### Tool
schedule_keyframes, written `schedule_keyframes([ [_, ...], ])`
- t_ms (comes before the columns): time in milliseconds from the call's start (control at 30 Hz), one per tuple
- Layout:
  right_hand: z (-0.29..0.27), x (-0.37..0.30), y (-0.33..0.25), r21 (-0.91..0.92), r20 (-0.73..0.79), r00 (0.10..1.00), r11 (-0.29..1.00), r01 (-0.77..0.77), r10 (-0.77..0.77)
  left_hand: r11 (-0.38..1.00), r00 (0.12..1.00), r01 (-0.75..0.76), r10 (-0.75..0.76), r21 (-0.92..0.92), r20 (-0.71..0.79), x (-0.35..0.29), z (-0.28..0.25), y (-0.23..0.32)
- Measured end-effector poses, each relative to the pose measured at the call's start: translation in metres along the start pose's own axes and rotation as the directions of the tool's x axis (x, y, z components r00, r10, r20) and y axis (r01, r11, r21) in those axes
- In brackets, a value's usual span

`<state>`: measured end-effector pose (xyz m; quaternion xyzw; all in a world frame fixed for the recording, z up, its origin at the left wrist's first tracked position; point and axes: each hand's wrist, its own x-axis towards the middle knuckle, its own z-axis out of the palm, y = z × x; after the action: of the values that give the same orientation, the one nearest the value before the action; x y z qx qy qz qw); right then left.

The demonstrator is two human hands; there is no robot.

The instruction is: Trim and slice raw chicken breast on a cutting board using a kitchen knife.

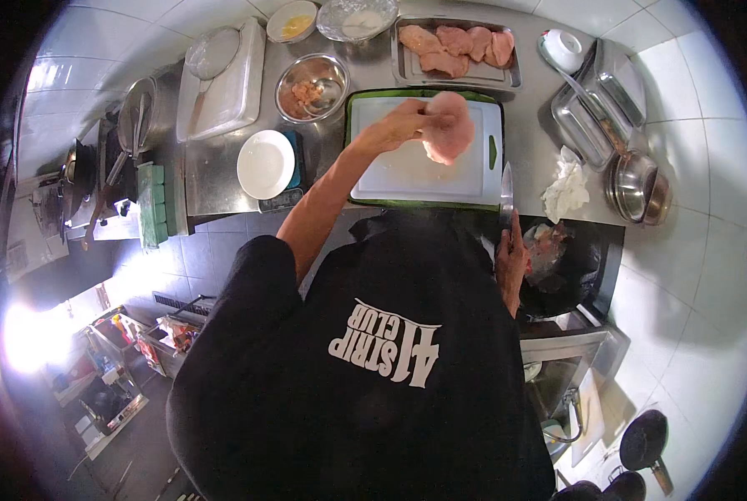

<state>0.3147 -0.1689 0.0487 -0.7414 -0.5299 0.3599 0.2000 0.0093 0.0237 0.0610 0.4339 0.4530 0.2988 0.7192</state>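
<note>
My left hand (394, 127) is closed on a raw chicken breast (448, 129), holding it up over the white cutting board (382, 171). The pale pink meat hides part of the board's far right area. Off the board's near right corner, my right hand (511, 257) grips a knife (506, 194), its blade pointing away from me alongside the board. Beyond the board, a metal tray (457, 81) carries several more raw chicken breasts (454, 42). Small meat pieces (307, 92) lie in a steel bowl (338, 83) at the far left of the board.
A white bowl (265, 164) sits on a kitchen scale (295, 159) left of the board. Crumpled white paper (566, 185), clear containers (590, 104) and stacked steel bowls (636, 185) stand at right. Below the counter edge, a black-lined bin (578, 275) holds scraps. A strainer (212, 54) rests far left.
</note>
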Motion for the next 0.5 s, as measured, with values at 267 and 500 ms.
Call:
schedule_keyframes([
  [267,0.012,0.016,-0.004,-0.042,0.02,0.99,0.989,0.143,-0.142,0.687,0.753,0.413,0.111,0.598,-0.648,-0.077,-0.029,-0.09],
  [500,0.016,0.021,-0.059,-0.203,0.25,0.961,0.964,0.171,-0.118,0.518,0.552,-0.016,0.718,0.855,-0.424,-0.074,-0.014,-0.112],
])
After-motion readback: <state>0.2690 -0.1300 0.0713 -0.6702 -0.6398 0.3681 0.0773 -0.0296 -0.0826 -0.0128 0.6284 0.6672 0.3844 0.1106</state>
